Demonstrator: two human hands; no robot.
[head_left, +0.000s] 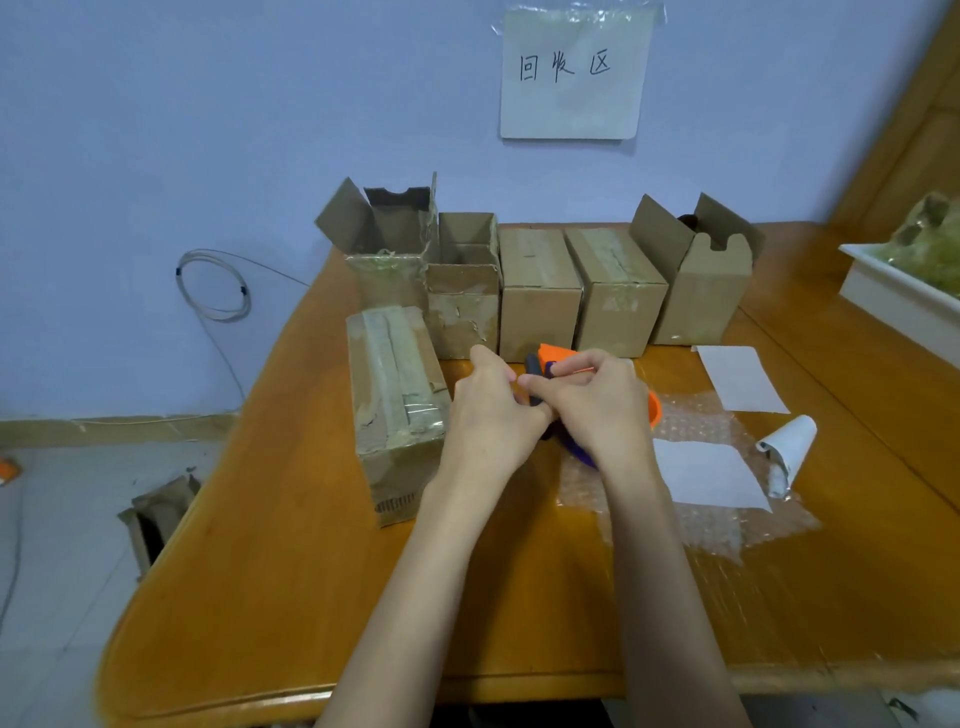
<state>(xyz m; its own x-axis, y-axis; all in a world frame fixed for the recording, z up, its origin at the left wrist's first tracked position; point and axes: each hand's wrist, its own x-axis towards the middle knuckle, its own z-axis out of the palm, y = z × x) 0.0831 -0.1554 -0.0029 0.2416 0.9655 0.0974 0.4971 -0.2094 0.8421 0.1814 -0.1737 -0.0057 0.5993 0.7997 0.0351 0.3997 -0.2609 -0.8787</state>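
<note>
Orange and purple plastic, head view: the tape dispenser (558, 359) is held up just right of the taped carton (397, 410), which lies on its side on the wooden table (311, 597). It is also in front of the row of cartons (540, 291) that stands behind that carton. Your right hand (597, 410) wraps over the dispenser's body, fingers curled round it. Your left hand (491, 410) curls in against the dark roller end, its fingertips meeting the right's. Whether a tape end sits between them cannot be told; the tape is too clear to see. Likely step: freeing the tape's end. Steady the body with the right hand and lift the edge with a left fingernail. Peel flat and straight so the strip neither splits nor folds on itself. Bubble wrap (717, 514) lies further right of the carton; keep the sticky end off it.
</note>
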